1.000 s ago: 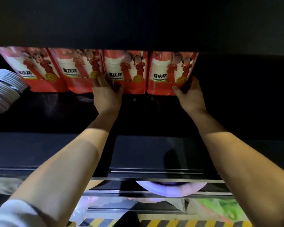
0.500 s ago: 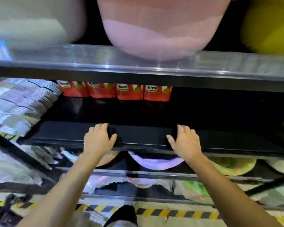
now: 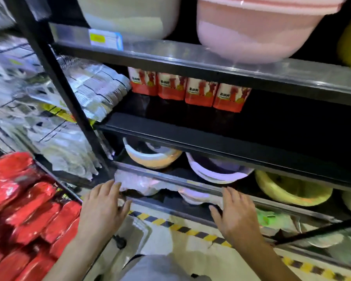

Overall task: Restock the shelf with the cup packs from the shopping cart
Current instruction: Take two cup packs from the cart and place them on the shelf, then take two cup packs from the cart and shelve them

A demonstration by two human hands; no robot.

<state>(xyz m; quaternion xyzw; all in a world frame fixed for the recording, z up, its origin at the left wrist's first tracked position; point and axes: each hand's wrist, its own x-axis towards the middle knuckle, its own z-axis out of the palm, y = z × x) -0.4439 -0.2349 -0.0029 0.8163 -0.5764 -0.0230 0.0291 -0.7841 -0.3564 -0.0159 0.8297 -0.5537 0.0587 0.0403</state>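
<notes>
On the shelf (image 3: 211,139), four cup packs (image 3: 199,92)

Pink basin (image 3: 257,33) beside white basin (image 3: 130,17) up top; silvery packets (image 3: 97,92) left; striped floor tape (image 3: 190,232).

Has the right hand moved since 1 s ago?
Yes. The right hand has drawn back and down from the rightmost cup pack, which it touched a second ago; it is now by the lower shelf edge, holding nothing.
</notes>
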